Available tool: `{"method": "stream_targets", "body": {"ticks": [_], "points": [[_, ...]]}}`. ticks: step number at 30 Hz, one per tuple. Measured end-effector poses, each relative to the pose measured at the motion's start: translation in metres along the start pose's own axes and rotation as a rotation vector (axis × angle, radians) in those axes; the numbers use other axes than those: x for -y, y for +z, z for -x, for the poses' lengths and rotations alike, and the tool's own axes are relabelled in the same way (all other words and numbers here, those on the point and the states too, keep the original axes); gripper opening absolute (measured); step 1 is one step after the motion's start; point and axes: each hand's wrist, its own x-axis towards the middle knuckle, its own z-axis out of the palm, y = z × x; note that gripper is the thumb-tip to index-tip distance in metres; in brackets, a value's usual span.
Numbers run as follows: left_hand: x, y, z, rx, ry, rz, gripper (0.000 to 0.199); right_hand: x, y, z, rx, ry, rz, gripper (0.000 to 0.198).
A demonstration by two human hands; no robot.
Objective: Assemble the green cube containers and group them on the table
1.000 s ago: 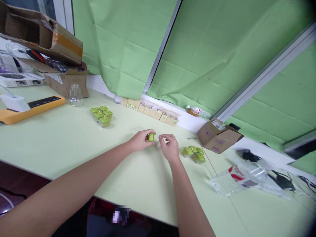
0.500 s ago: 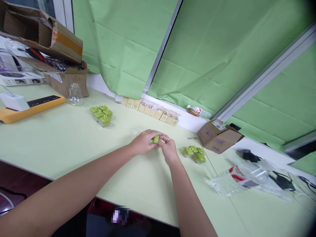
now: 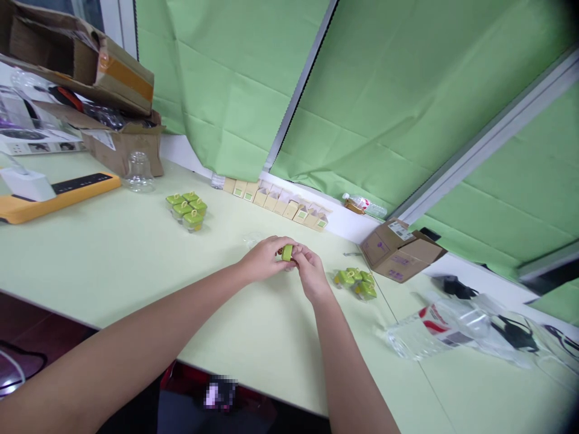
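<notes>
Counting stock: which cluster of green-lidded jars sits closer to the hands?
The green-lidded jars beside the right hand; the other cluster sits farther left.

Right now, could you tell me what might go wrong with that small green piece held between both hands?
The green piece is pinched only at the fingertips of the left hand and right hand, so it could slip. It might then roll into the green-capped cluster close by the right hand.
</notes>
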Motion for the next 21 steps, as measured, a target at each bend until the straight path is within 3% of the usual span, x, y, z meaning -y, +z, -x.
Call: {"method": "stream_targets", "body": {"ticks": [2, 6, 9, 15, 21], "points": [[0.002, -0.002, 0.000, -0.004, -0.021, -0.004, 0.036, 0.001, -0.003, -0.001, -0.044, 0.031, -0.071, 0.017], [0.013, -0.003, 0.002, -0.053, -0.121, -0.070, 0.039, 0.004, -0.014, -0.005, -0.257, 0.025, -0.212, 0.020], [0.018, 0.000, 0.004, -0.034, -0.152, -0.079, 0.039, 0.003, -0.020, -0.007, -0.358, 0.033, -0.140, 0.020], [0.016, 0.001, 0.005, -0.003, -0.139, -0.071, 0.039, -0.009, -0.015, -0.008, -0.380, -0.081, 0.178, 0.019], [0.018, -0.002, 0.005, -0.010, -0.150, -0.069, 0.038, -0.012, -0.017, -0.008, -0.397, -0.118, 0.215, 0.019]]}}
